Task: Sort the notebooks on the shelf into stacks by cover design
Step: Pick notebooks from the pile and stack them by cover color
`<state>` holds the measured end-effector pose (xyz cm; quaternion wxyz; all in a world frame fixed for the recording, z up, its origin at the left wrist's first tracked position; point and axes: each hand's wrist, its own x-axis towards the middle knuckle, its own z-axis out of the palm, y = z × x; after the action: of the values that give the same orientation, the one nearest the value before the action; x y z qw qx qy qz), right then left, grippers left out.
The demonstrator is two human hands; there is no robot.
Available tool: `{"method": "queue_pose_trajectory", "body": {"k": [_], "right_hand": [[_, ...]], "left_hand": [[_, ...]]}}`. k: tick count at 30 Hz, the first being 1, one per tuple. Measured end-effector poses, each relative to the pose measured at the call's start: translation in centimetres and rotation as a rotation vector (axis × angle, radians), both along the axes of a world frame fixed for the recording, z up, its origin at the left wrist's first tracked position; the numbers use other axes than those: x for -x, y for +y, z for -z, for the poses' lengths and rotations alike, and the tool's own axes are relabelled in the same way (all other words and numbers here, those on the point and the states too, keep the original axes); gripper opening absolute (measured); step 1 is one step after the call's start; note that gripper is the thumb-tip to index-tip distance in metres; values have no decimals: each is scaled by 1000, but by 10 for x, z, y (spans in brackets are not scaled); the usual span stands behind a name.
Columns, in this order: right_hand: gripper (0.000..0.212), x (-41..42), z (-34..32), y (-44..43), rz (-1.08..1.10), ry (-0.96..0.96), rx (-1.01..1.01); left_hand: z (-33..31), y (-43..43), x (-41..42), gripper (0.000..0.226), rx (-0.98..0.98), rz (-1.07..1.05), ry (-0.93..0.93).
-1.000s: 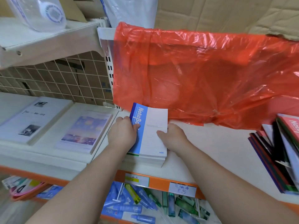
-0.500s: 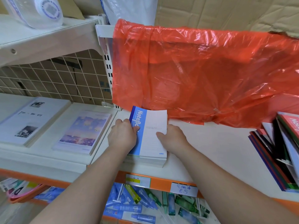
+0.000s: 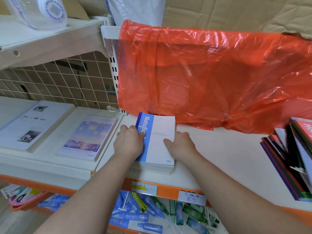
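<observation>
A stack of blue-and-white notebooks (image 3: 160, 141) lies on the white shelf (image 3: 228, 154), its far end under the red plastic bag. My left hand (image 3: 129, 142) grips the stack's blue spine side, thumb on the top cover. On the opposite edge, my right hand (image 3: 180, 144) presses against the stack with its thumb resting on the white cover. A mixed pile of notebooks (image 3: 293, 162) with red, green and dark covers leans at the right. On the left shelf lie a pastel sky-cover notebook (image 3: 87, 137) and a white photo-cover stack (image 3: 32, 125).
A red plastic bag (image 3: 211, 78) hangs over the shelf's back. Wire mesh (image 3: 55, 81) backs the left shelf; an upper shelf (image 3: 42, 41) carries a clear bag. Below the orange price rail (image 3: 167, 191) lie several blue and green tubes (image 3: 143, 215).
Both hands keep their hold on the two sides of the blue-and-white stack, which stays put. Only the view has shifted slightly.
</observation>
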<state>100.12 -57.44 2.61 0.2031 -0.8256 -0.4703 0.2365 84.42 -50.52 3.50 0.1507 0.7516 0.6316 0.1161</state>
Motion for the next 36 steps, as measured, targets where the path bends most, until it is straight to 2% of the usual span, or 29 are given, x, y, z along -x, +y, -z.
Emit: {"method": "queue_pose_trajectory", "body": {"k": [4, 8, 12, 16, 22, 29, 36], "right_hand": [[40, 2, -4, -3, 1, -2, 20], [47, -2, -17, -8, 4, -9, 11], [50, -21, -31, -16, -98, -190, -96], [64, -56, -37, -37, -192, -421, 18], [65, -111, -27, -94, -109, -420, 160], [62, -150, -25, -141, -22, -411, 200], [50, -206, -49, -181, 161, -601, 101]], "left_hand": [[-1, 1, 1, 41, 15, 7, 11], [-16, -4, -4, 43, -73, 62, 129], [-37, -14, -30, 49, -224, 231, 179], [-45, -35, -73, 64, -212, 464, 175], [-36, -75, -139, 67, -137, 673, 257], [-33, -112, -193, 67, -142, 793, 271], [-43, -143, -239, 64, -154, 881, 246]]}}
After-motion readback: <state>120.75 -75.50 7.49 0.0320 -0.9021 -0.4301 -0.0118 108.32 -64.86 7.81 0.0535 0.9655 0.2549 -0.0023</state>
